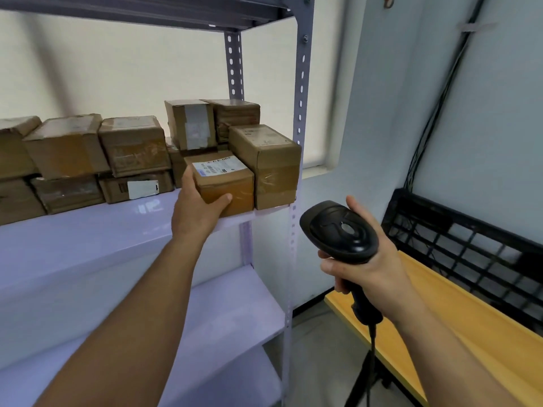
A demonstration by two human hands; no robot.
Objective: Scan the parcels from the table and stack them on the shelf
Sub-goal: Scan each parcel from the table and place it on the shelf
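Cardboard parcel (223,183) sits at the shelf (117,230) edge, my left hand (199,207) gripping its corner to seat it; my right hand (364,259) holds the scanner (340,230) aside, ready.

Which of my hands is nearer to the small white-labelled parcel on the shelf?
Left. The left hand grips the small parcel by its near left corner; the right hand holds the scanner lower and off to the parcel's right.
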